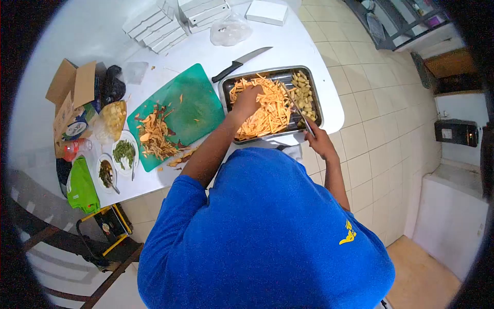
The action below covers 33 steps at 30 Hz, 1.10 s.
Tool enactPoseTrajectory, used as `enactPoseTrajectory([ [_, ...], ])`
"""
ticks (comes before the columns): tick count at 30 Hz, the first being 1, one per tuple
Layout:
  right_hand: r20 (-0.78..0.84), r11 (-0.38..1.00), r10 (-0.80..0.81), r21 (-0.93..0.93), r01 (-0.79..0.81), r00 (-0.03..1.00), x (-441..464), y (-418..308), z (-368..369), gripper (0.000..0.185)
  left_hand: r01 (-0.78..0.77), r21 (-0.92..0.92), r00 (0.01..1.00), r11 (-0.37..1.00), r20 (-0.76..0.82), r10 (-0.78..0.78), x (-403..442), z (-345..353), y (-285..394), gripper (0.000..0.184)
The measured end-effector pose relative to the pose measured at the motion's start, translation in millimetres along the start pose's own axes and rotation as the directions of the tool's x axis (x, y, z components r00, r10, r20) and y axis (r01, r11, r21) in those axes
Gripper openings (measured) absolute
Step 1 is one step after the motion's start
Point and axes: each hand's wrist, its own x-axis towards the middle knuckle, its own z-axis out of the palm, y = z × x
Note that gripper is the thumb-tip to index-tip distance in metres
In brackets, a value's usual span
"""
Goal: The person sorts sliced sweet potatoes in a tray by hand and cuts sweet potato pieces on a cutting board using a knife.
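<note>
A dark metal baking tray (pixel 282 75) lies in front of me. Thin orange sticks (pixel 268 117), cut like fries, heap over its left and middle. Pale greenish-brown chunks (pixel 303 98) fill the right end. My left hand (pixel 248 103) rests on the upper left of the sticks, its fingertips hidden among them. At the tray's lower right edge, my right hand (pixel 320 141) is closed round a long, thin metal utensil (pixel 295 105), whose exact kind is unclear. It slants up and left between sticks and chunks.
Left of the tray, peelings (pixel 154 135) cover part of a green cutting board (pixel 193 105). A black-handled knife (pixel 242 63) lies above the tray. Two plates of food, one with chopped greens (pixel 124 153), stand left. White boxes (pixel 154 28) and a plastic bag (pixel 230 29) sit behind.
</note>
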Motion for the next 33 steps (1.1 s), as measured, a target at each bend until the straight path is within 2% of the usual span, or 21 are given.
enactPoseTrajectory([
  [1,-0.005,1.0,-0.003,0.017,0.003,1.0,0,0,0,0.057,-0.123,-0.006,0.991,0.992,-0.063,0.122,4,-1,-5,0.036],
  [4,0.003,0.999,0.032,0.024,-0.032,0.999,0,-4,-1,0.056,-0.104,-0.025,0.991,0.994,-0.088,0.101,7,-19,7,0.035],
  [8,0.008,0.998,0.062,0.006,-0.062,0.998,4,-2,0,0.055,-0.06,-0.052,0.995,0.997,0.082,0.064,9,-28,12,0.054],
  [9,-0.001,0.999,0.038,0.012,-0.038,0.999,4,-3,0,0.055,-0.064,-0.043,0.978,0.997,0.195,0.071,11,-28,7,0.081],
  [12,-0.018,1.0,-0.007,0.028,0.007,1.0,2,-5,0,0.055,-0.014,0.3,0.964,0.954,0.258,-0.067,-10,-18,3,0.105],
  [13,-0.017,0.999,-0.006,0.032,0.007,1.0,1,-4,0,0.056,0.018,0.329,0.925,0.944,0.353,-0.141,-11,-5,-10,0.125],
  [16,0.004,1.0,-0.008,0.005,0.008,1.0,1,-1,2,0.058,0.066,0.3,0.932,0.952,0.322,-0.166,-29,13,-23,0.135],
  [17,0.012,1.0,-0.011,-0.01,0.011,1.0,1,1,3,0.059,0.126,0.329,0.912,0.936,0.333,-0.24,-31,17,-21,0.13],
  [20,-0.063,0.989,-0.111,-0.101,0.104,0.992,-1,5,9,0.057,0.092,0.253,0.945,0.963,0.283,-0.164,-30,29,-36,0.123],
  [23,-0.062,0.981,-0.087,-0.177,0.075,0.994,2,10,12,0.058,-0.006,0.156,0.996,0.988,0.092,-0.009,-40,28,-34,0.105],
  [26,-0.061,0.959,-0.05,-0.283,0.031,0.997,-3,3,13,0.06,0.049,0.03,0.96,0.998,-0.279,-0.038,-46,48,-38,0.089],
  [27,-0.075,0.956,-0.062,-0.292,0.037,0.995,-4,5,15,0.061,0.066,0.086,0.939,0.994,-0.342,-0.033,-50,49,-35,0.073],
  [29,-0.098,0.948,-0.087,-0.313,0.052,0.991,-5,8,21,0.061,0.133,-0.1,0.912,0.986,-0.377,-0.161,-53,64,-42,0.068],
  [30,-0.064,0.975,-0.054,-0.218,0.039,0.997,-8,3,22,0.062,0.162,-0.191,0.895,0.968,-0.385,-0.226,-55,67,-42,0.065],
  [31,-0.028,0.992,-0.023,-0.121,0.02,0.999,-12,-5,23,0.062,0.127,-0.155,0.904,0.98,-0.389,-0.178,-57,69,-43,0.059],
  [33,0.044,0.999,0.021,0.046,-0.023,0.999,-18,-12,27,0.061,0.12,-0.221,0.892,0.968,-0.404,-0.203,-61,74,-39,0.057],
])
